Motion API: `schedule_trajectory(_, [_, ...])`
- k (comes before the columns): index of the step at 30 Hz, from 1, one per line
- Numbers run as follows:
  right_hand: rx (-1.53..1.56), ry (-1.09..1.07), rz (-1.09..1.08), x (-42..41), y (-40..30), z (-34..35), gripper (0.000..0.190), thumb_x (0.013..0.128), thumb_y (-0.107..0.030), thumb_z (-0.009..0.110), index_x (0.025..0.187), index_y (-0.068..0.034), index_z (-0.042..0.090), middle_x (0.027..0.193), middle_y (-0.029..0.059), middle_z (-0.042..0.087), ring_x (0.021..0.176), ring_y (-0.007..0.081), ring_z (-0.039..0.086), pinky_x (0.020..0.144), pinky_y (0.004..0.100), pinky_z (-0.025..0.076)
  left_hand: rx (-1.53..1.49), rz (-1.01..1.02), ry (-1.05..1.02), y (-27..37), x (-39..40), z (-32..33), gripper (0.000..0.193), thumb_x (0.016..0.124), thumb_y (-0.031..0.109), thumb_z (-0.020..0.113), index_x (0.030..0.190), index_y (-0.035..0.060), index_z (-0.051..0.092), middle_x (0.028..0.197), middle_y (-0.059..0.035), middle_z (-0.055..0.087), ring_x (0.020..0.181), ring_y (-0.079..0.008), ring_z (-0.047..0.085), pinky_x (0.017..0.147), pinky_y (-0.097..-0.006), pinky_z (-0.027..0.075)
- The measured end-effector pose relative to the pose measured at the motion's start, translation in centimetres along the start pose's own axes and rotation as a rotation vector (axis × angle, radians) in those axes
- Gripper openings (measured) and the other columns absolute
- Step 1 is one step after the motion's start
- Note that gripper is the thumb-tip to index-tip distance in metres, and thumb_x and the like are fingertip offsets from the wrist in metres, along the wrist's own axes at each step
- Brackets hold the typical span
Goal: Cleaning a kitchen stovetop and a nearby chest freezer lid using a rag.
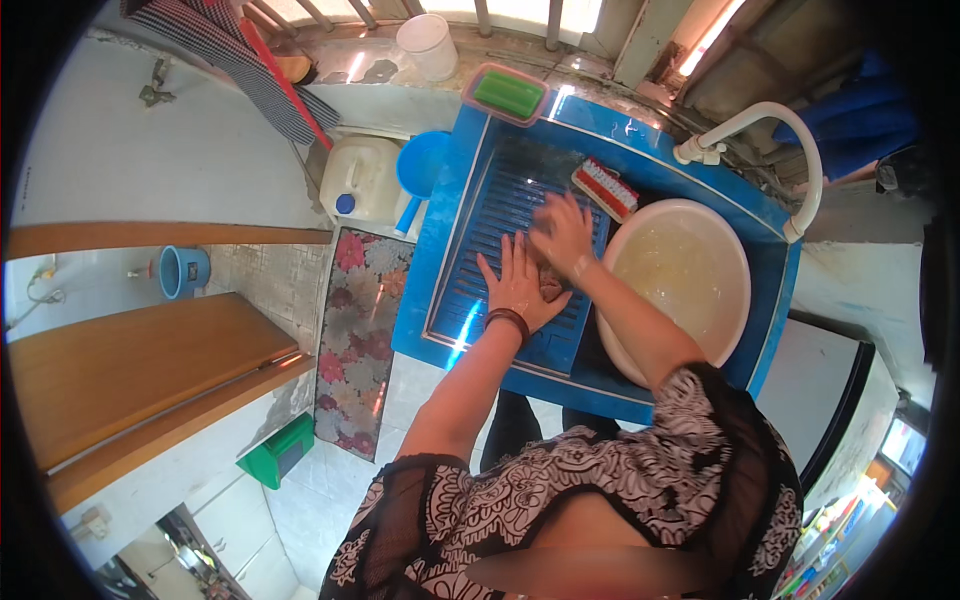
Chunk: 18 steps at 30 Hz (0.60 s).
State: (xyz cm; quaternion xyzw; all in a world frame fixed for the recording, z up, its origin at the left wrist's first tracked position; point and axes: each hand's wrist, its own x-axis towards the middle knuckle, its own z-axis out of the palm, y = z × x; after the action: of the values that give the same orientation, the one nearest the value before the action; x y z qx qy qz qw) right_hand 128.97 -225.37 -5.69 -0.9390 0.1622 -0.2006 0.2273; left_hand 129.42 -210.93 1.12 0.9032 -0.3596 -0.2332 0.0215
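My left hand (517,291) lies on the ribbed washboard (480,236) of a blue laundry sink, fingers spread. Under its thumb and palm shows part of a small wet brownish cloth (551,285); the rest is hidden by my hands. My right hand (562,234) is just beyond, blurred and with bent fingers, over the cloth's far end. Whether it grips the cloth cannot be seen. A red and white scrubbing brush (604,189) rests past my right hand. To the right, a white basin (739,285) of cloudy yellowish water stands in the sink.
A green soap bar (510,93) sits in a pink dish on the sink's back corner. A curved white faucet (806,142) rises at the right. Left of the sink are a blue dipper (424,165), a plastic jerrycan (360,180) and a floral mat (356,345).
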Motion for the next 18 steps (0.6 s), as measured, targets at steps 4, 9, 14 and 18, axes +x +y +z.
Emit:
schedule_trajectory(4, [0.284, -0.238, -0.282, -4.0, -5.5, -5.2, 0.033, 0.080, -0.038, 0.065, 0.096, -0.009, 0.068, 0.105, 0.0154, 0.068, 0.103, 0.0372, 0.062, 0.093, 0.0512, 0.044, 0.089, 0.023, 0.037, -1.0, -0.4, 1.4, 0.094, 0.085, 0.059, 0.054, 0.156, 0.0066, 0.020, 0.163, -0.0183, 0.009, 0.151, -0.0376, -0.001, 0.109, -0.0744, -0.001])
schedule_trajectory(9, [0.047, -0.365, 0.050, 7.5, 0.4, 0.7, 0.032, 0.083, -0.038, 0.062, 0.087, -0.008, 0.070, 0.106, 0.0132, 0.069, 0.110, 0.0338, 0.059, 0.096, 0.0553, 0.041, 0.015, 0.034, 0.152, 1.7, 2.0, 1.9, 0.098, 0.087, 0.062, 0.050, 0.156, 0.0023, 0.013, 0.163, -0.0190, 0.005, 0.151, -0.0356, -0.001, 0.111, -0.0704, -0.004])
schedule_trajectory(14, [0.290, -0.186, 0.015, -1.2, -3.1, -3.6, 0.037, 0.082, -0.037, 0.067, 0.101, -0.005, 0.067, 0.123, 0.0174, 0.061, 0.122, 0.0381, 0.052, 0.105, 0.0497, 0.035, -0.083, -0.003, -0.002, -0.1, -0.4, -1.0, 0.098, 0.089, 0.065, 0.047, 0.155, 0.0008, 0.016, 0.164, -0.0184, 0.002, 0.152, -0.0349, -0.004, 0.112, -0.0692, -0.006])
schedule_trajectory(18, [0.141, -0.164, -0.454, -3.9, -7.6, -6.6, 0.037, 0.085, -0.039, 0.063, 0.077, -0.003, 0.066, 0.115, 0.0178, 0.064, 0.112, 0.0360, 0.057, 0.095, 0.0517, 0.039, 0.425, 0.024, 0.364, -3.1, 1.2, 6.8, 0.098, 0.088, 0.061, 0.050, 0.156, 0.0009, 0.012, 0.164, -0.0183, 0.003, 0.152, -0.0347, -0.004, 0.112, -0.0693, -0.005])
